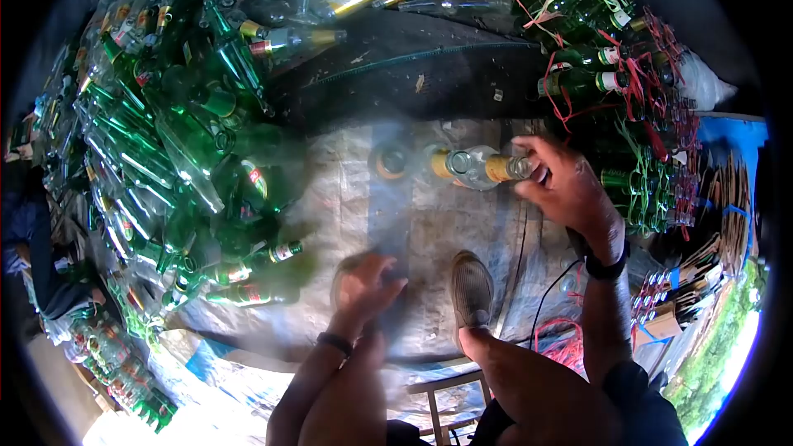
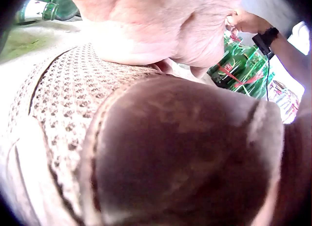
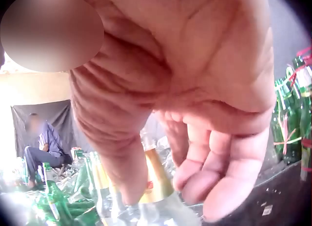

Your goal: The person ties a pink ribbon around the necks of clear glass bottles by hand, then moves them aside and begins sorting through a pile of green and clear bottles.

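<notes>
Clear glass bottles with gold neck labels stand in a short row on the pale sheet; the nearest to my right hand [image 1: 570, 186] is a clear bottle [image 1: 498, 168]. My right thumb and forefinger are spread on either side of its mouth. The right wrist view shows the gold neck label [image 3: 158, 179] between my thumb and bent fingers [image 3: 234, 192]; part of the bottle is hidden behind the thumb. My left hand [image 1: 368, 285], blurred, hangs over the left shoe with nothing in it. In the left wrist view its palm is just above the mesh shoe [image 2: 68, 99].
A big heap of green and clear bottles [image 1: 182, 157] lies at left, spreading across the back. Tied bundles of green bottles [image 1: 578, 0] are stacked at right, near flattened cardboard [image 1: 731, 198]. A black cable [image 1: 541, 301] trails by my right arm. Another person [image 3: 46, 143] sits beyond the heap.
</notes>
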Demonstrator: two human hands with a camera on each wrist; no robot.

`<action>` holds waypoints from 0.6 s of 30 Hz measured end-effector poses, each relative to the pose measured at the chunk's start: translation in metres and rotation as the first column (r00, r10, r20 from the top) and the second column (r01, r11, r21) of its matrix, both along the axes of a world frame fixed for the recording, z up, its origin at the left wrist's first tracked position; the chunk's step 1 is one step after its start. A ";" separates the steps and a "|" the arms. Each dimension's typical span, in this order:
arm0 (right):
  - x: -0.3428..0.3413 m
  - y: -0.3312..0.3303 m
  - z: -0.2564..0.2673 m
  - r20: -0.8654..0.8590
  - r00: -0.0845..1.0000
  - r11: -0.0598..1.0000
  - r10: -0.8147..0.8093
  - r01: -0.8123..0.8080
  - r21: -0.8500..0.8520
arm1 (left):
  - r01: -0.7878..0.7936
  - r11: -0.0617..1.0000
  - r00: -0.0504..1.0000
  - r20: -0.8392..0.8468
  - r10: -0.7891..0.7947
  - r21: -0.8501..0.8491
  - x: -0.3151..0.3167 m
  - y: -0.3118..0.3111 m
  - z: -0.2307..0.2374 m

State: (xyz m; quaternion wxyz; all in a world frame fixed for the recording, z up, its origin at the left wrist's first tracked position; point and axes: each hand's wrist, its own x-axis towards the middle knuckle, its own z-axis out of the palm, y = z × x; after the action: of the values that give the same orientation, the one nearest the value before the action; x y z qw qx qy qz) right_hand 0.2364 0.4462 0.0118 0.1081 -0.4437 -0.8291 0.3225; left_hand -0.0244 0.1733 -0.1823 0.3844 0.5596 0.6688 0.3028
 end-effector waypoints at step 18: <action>-0.073 0.250 -0.141 0.368 0.930 0.852 -0.010 -0.184 0.489 | 0.049 0.996 0.995 0.092 -0.042 -0.077 -0.006 0.008 0.004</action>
State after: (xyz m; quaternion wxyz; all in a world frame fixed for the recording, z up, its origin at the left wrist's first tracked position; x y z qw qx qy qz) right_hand 0.1634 0.6967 -0.1288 0.0556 -0.4108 -0.9100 0.0073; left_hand -0.0301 0.1811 -0.1783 0.4429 0.5447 0.6494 0.2922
